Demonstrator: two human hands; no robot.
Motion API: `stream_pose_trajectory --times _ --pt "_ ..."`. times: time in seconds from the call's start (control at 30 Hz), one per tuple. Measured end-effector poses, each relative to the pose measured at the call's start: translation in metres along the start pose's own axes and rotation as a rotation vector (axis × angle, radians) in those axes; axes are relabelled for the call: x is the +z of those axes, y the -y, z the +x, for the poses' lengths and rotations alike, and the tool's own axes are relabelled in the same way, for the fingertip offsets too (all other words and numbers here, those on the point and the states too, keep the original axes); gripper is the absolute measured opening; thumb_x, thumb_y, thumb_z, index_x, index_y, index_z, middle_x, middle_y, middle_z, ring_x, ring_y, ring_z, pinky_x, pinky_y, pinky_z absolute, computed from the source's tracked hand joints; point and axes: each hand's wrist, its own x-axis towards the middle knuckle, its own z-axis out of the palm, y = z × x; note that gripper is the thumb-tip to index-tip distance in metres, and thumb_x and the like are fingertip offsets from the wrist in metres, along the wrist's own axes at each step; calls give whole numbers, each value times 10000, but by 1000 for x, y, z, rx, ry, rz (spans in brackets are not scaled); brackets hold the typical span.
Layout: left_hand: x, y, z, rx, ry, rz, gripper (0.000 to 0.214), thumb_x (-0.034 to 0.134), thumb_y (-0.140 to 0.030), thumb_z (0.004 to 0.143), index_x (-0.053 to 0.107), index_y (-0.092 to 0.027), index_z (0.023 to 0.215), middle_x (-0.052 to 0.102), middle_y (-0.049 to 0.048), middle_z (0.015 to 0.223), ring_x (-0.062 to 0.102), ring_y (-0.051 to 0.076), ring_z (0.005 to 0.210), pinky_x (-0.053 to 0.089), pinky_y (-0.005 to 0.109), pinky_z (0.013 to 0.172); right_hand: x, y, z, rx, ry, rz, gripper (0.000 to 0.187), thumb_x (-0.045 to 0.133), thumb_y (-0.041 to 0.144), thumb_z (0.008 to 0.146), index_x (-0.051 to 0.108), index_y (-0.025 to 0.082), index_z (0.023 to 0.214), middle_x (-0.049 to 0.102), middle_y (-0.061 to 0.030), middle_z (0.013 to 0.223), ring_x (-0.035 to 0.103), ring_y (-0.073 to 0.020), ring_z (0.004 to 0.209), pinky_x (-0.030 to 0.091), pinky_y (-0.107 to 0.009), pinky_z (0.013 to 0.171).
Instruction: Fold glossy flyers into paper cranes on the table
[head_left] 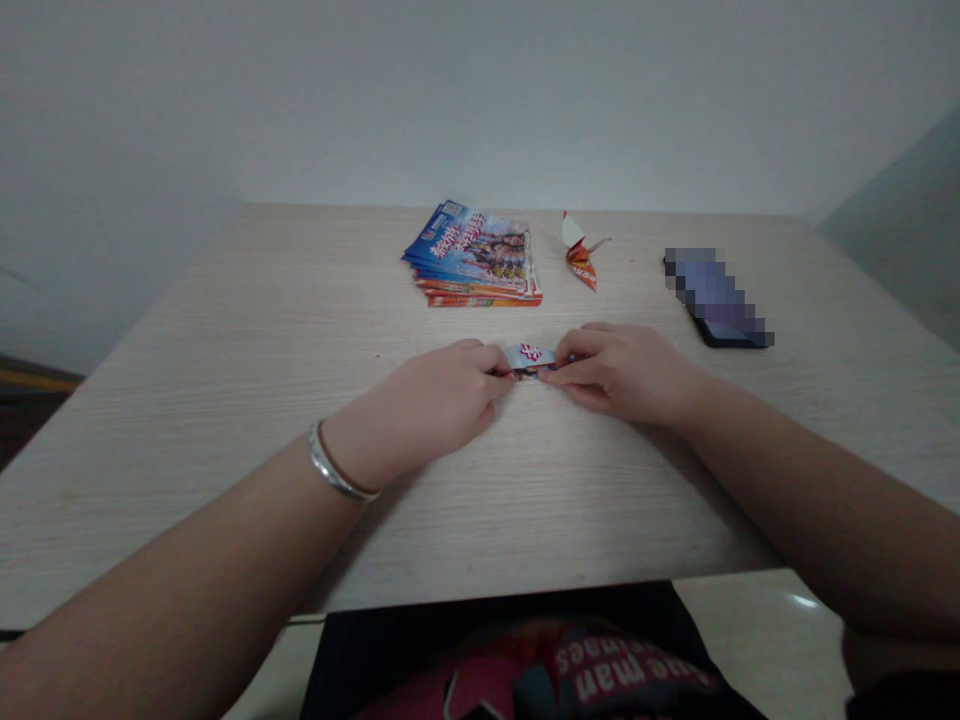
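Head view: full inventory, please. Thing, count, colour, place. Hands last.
Small folded printed paper: 1, pale blue with red, between both hands' fingers
Fanned stack of printed paper leaflets: 1, sheets uncountable, blue and orange-red, beyond the hands
Folded paper bird: 1, orange-red and white, right of the stack
Flat rectangular phone: 1, black, screen pixelated, right side of table
Wood-grain table: 1, pale, under all these
Plain wall: whitish, behind table
Printed garment: dark with pink, bottom edge
Metal bangle: 1, silver, left wrist
Left hand: 1, bare, at paper's left end
Right hand: 1, bare, at paper's right end
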Motion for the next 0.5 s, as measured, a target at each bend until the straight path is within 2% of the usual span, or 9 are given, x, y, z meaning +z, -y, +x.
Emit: stream_pose_trajectory --times 0.07,0.17,0.37,0.5 --pt "-2 1 0 17 59 28 312 449 -171 976 722 -122 1119 691 130 1163 629 244 1095 501 390 999 -2 -3 -2 -10 11 12 243 569 265 946 763 288 1091 713 -58 1016 621 -187 889 403 -297 711" --pt "-5 3 -1 15 76 46 325 433 -183 988 717 -131 1137 696 121 1189 621 237 1127 484 378 1013 -3 -9 -6 -22 21 42 253 566 262 949 762 294 1106 716 -61 1017 630 -188 893 410 -299 723" --pt "-9 4 -3 37 35 153 270 493 -231 964 730 -174 1081 715 61 1198 645 236 1058 442 432 1015 -5 -11 -9 -27 29 85 230 579 251 935 773 275 1057 727 -50 1031 646 -182 892 430 -303 736" --pt "-8 0 -2 -10 22 101 287 469 -213 966 744 -167 1036 737 84 1095 654 236 1050 469 402 966 -8 -6 -6 -16 27 60 218 575 233 923 779 244 998 725 -62 1009 641 -194 884 454 -317 743"
